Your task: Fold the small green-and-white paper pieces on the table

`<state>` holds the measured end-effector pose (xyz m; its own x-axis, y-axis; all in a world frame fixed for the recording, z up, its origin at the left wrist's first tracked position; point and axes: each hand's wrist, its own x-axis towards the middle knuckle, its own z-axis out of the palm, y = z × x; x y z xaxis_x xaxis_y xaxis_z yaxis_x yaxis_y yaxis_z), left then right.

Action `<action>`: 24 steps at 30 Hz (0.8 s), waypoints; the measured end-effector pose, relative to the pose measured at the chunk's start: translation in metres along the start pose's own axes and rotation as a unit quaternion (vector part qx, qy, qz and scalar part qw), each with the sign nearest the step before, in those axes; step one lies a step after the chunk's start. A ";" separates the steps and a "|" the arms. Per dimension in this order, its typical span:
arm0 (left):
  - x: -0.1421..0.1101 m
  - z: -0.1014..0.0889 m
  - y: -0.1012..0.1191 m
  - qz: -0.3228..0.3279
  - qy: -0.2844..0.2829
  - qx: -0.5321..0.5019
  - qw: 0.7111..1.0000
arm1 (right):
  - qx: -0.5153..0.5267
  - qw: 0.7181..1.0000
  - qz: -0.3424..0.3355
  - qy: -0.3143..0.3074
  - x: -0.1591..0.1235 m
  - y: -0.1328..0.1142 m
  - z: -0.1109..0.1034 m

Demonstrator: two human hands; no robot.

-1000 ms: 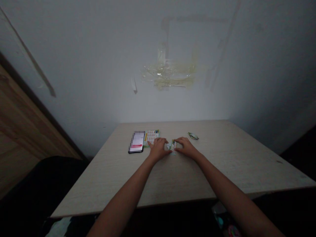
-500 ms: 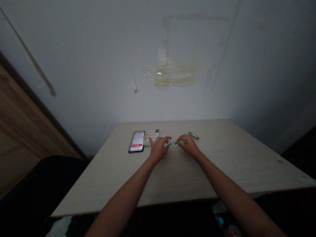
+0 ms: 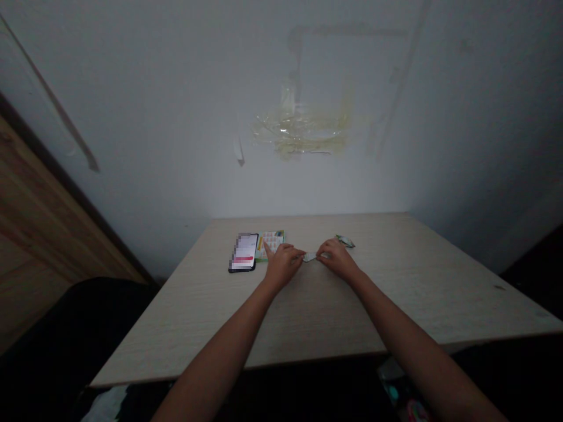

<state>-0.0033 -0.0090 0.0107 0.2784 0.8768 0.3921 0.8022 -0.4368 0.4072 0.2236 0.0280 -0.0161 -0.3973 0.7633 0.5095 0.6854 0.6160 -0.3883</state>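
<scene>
Between my two hands, low over the table, is a small strip of printed paper [image 3: 310, 257], pale with green, its ends hidden by fingers. My left hand [image 3: 284, 264] pinches its left end, with the thumb side near a colourful printed leaflet [image 3: 275, 237]. The right end is pinched by my right hand [image 3: 335, 258]. Just beyond that hand lies a small green and white packet [image 3: 345, 241], which looks crumpled. A phone [image 3: 244, 253] with a lit screen lies left of the leaflet, against its edge.
The pale wooden table [image 3: 308, 328] stands against a grey wall [image 3: 176, 146] with clear tape [image 3: 303, 132] stuck on it. A dark object [image 3: 79, 316] is at the left, beside brown wooden boards [image 3: 35, 234]. Unclear items lie below the table's front edge.
The paper strip now shows narrower and flatter between my fingers. Both hands have shifted only slightly. The phone, leaflet and packet have stayed put.
</scene>
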 end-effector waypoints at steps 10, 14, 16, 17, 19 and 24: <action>-0.003 0.003 0.000 -0.011 -0.078 0.044 0.996 | -0.005 0.998 0.004 -0.055 0.000 0.002 0.004; -0.003 0.008 0.001 0.000 -0.069 0.044 0.997 | -0.013 0.998 0.013 -0.053 0.000 0.004 0.004; -0.003 0.011 0.001 0.013 -0.058 0.040 0.997 | -0.032 0.998 0.037 -0.038 -0.001 0.003 0.003; -0.003 0.013 0.001 0.017 -0.054 0.038 0.998 | -0.045 0.997 0.053 -0.028 -0.001 0.002 0.002; -0.003 0.016 0.001 0.021 -0.050 0.036 0.998 | -0.066 0.995 0.077 -0.013 -0.002 0.000 0.002; -0.001 0.019 0.000 0.018 -0.050 0.046 0.998 | -0.078 0.995 0.067 -0.015 -0.002 -0.004 0.002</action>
<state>0.0062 -0.0058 -0.0053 0.3552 0.8790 0.3180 0.8345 -0.4515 0.3159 0.2209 0.0245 -0.0172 -0.3136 0.8431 0.4369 0.8185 0.4733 -0.3257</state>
